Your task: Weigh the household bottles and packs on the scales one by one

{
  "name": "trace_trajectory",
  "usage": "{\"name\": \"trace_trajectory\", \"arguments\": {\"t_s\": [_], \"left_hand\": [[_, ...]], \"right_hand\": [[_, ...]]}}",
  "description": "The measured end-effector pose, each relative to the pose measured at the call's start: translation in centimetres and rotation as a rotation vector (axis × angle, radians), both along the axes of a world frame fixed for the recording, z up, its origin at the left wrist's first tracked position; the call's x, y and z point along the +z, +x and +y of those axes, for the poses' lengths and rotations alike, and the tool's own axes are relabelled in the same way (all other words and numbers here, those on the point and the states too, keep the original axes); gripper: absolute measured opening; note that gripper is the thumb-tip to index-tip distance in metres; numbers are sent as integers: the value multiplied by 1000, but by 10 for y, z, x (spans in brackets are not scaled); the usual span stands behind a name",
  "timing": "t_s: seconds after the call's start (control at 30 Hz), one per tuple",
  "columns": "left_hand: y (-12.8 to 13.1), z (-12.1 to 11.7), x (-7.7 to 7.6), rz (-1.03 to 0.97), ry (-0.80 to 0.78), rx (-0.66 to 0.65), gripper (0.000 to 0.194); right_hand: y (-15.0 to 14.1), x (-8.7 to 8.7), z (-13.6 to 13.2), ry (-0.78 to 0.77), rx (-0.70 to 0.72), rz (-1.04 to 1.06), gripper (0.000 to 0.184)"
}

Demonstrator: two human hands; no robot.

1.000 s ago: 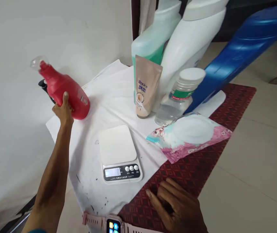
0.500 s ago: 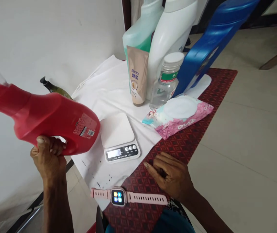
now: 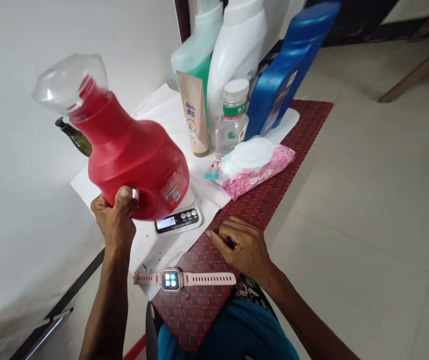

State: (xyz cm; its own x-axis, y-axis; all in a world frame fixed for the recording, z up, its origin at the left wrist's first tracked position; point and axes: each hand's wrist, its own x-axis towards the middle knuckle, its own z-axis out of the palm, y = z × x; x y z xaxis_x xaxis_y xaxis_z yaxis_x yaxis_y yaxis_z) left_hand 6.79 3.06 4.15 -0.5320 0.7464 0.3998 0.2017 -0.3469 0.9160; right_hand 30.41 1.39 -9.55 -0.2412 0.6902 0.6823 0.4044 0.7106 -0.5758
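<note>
My left hand (image 3: 118, 215) is wrapped through the handle of a large red detergent bottle (image 3: 139, 155) with a clear cap. The bottle tilts, its neck up to the left and its base over the white kitchen scale (image 3: 178, 221). It hides most of the weighing plate; whether it touches the plate I cannot tell. The scale's display is lit. My right hand (image 3: 242, 245) rests at the table's near right edge, fingers curled in and nothing seen in them. Close to it lies a smartwatch (image 3: 171, 279) with a pink strap, its screen on.
Behind the scale stand a beige tube (image 3: 193, 117), a clear jar (image 3: 233, 125), a green-liquid bottle (image 3: 191, 55), a white bottle (image 3: 235, 55) and a blue bottle (image 3: 282, 75). A pink wipes pack (image 3: 254, 165) lies in front. A dark pump bottle (image 3: 77, 140) is by the wall.
My left hand has brought the red bottle from the far left by the wall, nearer and rightward, over the scale. My right hand stays curled by the table edge. The view has shifted.
</note>
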Motion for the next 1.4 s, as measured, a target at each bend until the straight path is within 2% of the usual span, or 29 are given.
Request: {"name": "trace_trajectory", "arguments": {"t_s": [0.17, 0.3, 0.4, 0.5, 0.6, 0.7, 0.77, 0.9, 1.0, 1.1, 1.2, 1.3, 1.4], "left_hand": [[-5, 2, -1, 53, 2, -71, 75], [-19, -2, -1, 218, 23, -140, 68], [-32, -8, 1, 337, 42, -91, 64], [-38, -12, 6, 332, 67, -31, 65], [-33, -13, 8, 322, 85, 1, 66], [-20, -9, 5, 337, 49, -53, 65], [-10, -4, 3, 274, 1, -72, 68], [4, 12, 5, 85, -44, 29, 78], [6, 37, 11, 6, -24, 85, 75], [1, 79, 10, 9, -9, 137, 73], [-9, 133, 2, 96, 39, 152, 71], [-17, 186, -10, 194, 87, 80, 71], [-15, 227, -19, 123, 47, 96, 73]], "right_hand": [[0, 3, 0, -17, 3, 0, 50], [0, 2, -1, -32, -4, 0, 51], [0, -1, -2, -71, -15, -17, 52], [0, -1, -3, -108, -15, -33, 53], [0, -1, -3, -100, -14, -38, 53], [0, -2, -2, -59, -10, -18, 52], [0, -2, -3, -34, -11, -6, 51], [1, 0, -2, -22, -7, 7, 49], [2, 2, 0, -21, -4, 13, 48], [2, 3, 1, -26, -11, 14, 47], [2, 3, 0, -49, -18, 30, 44], [2, 1, -1, -73, -22, 53, 43], [1, 0, -2, -89, -21, 61, 42]]}}
